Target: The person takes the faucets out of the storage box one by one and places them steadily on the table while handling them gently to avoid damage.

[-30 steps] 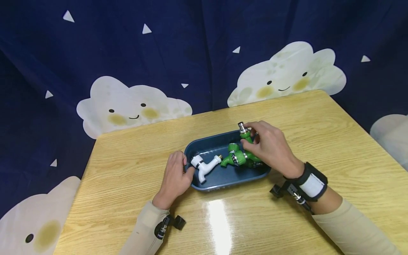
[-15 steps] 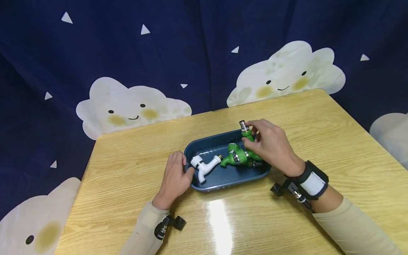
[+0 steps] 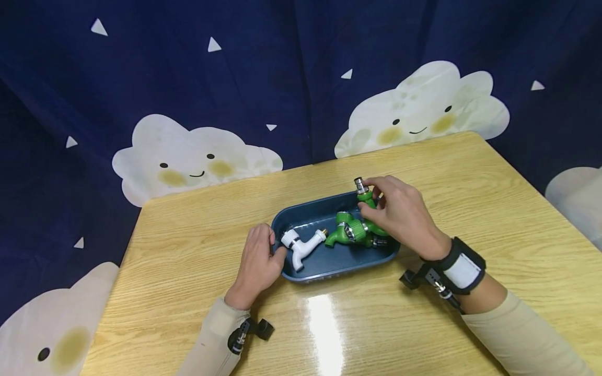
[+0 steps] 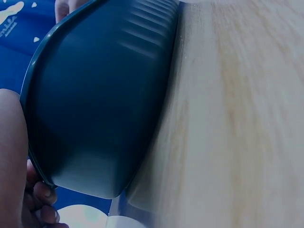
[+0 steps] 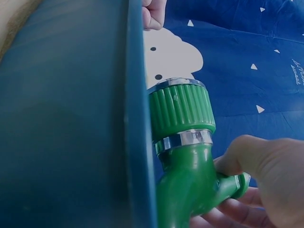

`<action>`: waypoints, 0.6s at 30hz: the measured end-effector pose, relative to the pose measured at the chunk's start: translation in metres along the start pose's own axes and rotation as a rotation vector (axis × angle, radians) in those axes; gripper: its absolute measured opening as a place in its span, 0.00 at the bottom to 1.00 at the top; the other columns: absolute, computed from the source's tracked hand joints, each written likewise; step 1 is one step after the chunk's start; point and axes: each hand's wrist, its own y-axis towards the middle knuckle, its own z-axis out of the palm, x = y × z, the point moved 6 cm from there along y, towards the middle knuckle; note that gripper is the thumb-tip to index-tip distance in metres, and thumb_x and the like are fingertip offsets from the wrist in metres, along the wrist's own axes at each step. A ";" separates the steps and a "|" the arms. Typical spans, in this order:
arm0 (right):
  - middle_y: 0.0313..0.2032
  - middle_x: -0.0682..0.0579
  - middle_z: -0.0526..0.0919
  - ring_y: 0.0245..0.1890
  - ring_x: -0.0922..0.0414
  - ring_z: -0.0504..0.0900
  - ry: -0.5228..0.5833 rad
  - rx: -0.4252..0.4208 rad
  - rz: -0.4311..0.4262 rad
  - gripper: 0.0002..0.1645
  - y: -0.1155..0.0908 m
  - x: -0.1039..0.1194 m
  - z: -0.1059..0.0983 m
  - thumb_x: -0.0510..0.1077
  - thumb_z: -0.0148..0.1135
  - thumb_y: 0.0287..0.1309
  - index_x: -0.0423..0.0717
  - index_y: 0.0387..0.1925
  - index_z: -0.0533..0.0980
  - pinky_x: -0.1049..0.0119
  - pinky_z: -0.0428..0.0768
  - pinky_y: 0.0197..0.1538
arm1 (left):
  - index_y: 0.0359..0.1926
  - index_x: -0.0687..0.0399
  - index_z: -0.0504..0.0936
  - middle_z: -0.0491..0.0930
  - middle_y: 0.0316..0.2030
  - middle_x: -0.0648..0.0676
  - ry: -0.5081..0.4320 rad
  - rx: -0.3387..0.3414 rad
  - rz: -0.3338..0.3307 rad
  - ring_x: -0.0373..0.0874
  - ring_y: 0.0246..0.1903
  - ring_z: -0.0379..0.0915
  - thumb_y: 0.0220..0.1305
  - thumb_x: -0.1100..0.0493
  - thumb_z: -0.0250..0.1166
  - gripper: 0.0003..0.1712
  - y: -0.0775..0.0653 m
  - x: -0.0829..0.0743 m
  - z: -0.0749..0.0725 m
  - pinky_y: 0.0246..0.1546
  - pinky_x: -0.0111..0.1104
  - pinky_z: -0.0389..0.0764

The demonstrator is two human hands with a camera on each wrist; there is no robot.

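In the head view, my left hand (image 3: 258,263) grips the left end of a dark blue oval tub (image 3: 308,278), thumb at the rim. Inside, on the left, lies a white tap (image 3: 305,247) with a brass-coloured threaded end. My right hand (image 3: 400,211) holds a green tap (image 3: 366,198) between thumb and fingers at the tub's right end, its silver connector pointing up past the far rim. Under it lies another green tap (image 3: 335,237), partly covered. The right wrist view shows a ribbed green knob (image 5: 183,108) with silver bands, close to the rim.
The tub stands on a wooden table (image 3: 197,240). Behind the table hangs a dark blue curtain (image 3: 263,57) with clouds and small white triangles. Each wrist wears a small camera mount, such as the right strap (image 3: 463,269).
My right hand has shifted very slightly to the right with the green tap. The left hand stays on the tub, and the white tap lies where it was.
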 end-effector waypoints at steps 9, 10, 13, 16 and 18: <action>0.34 0.45 0.86 0.29 0.53 0.85 0.004 0.006 0.007 0.26 0.001 -0.001 -0.001 0.42 0.74 0.52 0.37 0.53 0.82 0.64 0.80 0.31 | 0.30 0.58 0.67 0.60 0.26 0.50 0.000 -0.001 0.000 0.46 0.33 0.58 0.50 0.63 0.58 0.08 -0.001 0.000 0.000 0.38 0.32 0.60; 0.34 0.45 0.86 0.29 0.53 0.85 0.004 0.007 0.007 0.26 0.001 -0.001 -0.001 0.42 0.74 0.52 0.37 0.53 0.82 0.64 0.80 0.31 | 0.30 0.58 0.67 0.60 0.26 0.50 0.000 -0.001 0.001 0.46 0.33 0.58 0.50 0.63 0.58 0.08 -0.001 0.000 0.000 0.38 0.32 0.60; 0.34 0.45 0.86 0.29 0.53 0.85 0.003 0.007 0.008 0.26 0.001 -0.002 -0.001 0.43 0.74 0.53 0.38 0.53 0.82 0.64 0.80 0.31 | 0.30 0.58 0.67 0.60 0.26 0.50 -0.001 -0.001 -0.002 0.46 0.33 0.58 0.50 0.63 0.58 0.08 -0.001 0.000 0.000 0.38 0.32 0.60; 0.34 0.45 0.86 0.29 0.53 0.85 -0.002 0.006 0.008 0.25 0.001 -0.002 -0.001 0.43 0.74 0.53 0.38 0.53 0.82 0.63 0.80 0.31 | 0.30 0.58 0.67 0.61 0.26 0.50 -0.001 0.001 -0.005 0.46 0.33 0.58 0.50 0.63 0.58 0.08 -0.001 0.001 0.000 0.38 0.32 0.60; 0.34 0.45 0.86 0.29 0.53 0.85 -0.005 0.004 0.009 0.25 0.001 -0.002 -0.002 0.43 0.74 0.53 0.38 0.53 0.82 0.63 0.80 0.31 | 0.30 0.58 0.67 0.61 0.26 0.50 -0.002 0.002 -0.006 0.46 0.33 0.58 0.49 0.63 0.58 0.08 -0.001 0.001 0.000 0.38 0.32 0.60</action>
